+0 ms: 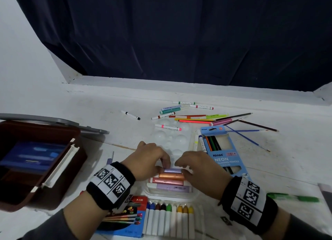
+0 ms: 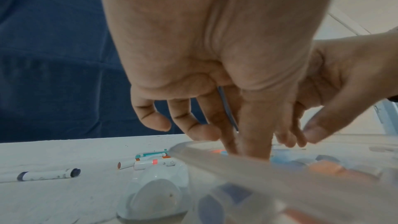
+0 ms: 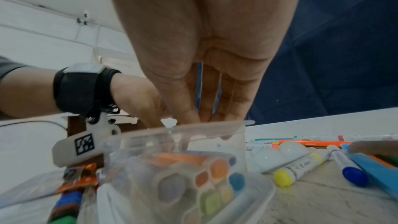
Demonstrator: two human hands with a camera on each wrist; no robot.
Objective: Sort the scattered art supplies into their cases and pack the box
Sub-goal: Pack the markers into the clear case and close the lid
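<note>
A clear plastic case [image 1: 172, 196] near the table's front edge holds several metallic sticks in a stack. The top one is a lilac stick [image 1: 172, 171]. My left hand [image 1: 166, 167] reaches into the case and pinches the stick's left end with thumb and forefinger. In the left wrist view those fingers [image 2: 254, 139] dip behind the case wall [image 2: 237, 164]. My right hand [image 1: 181, 168] touches the stick's right end with straight fingertips; the right wrist view shows its fingers [image 3: 206, 108] pointing down over the case rim [image 3: 172, 130].
An open brown box [image 1: 59, 178] with a blue case inside stands at the left. A neon pencil box [image 1: 222, 150], a white palette [image 1: 170, 137], a crayon set [image 1: 170, 220], a green pen [image 1: 294, 197], loose markers [image 1: 168, 127], pencils and brushes lie around.
</note>
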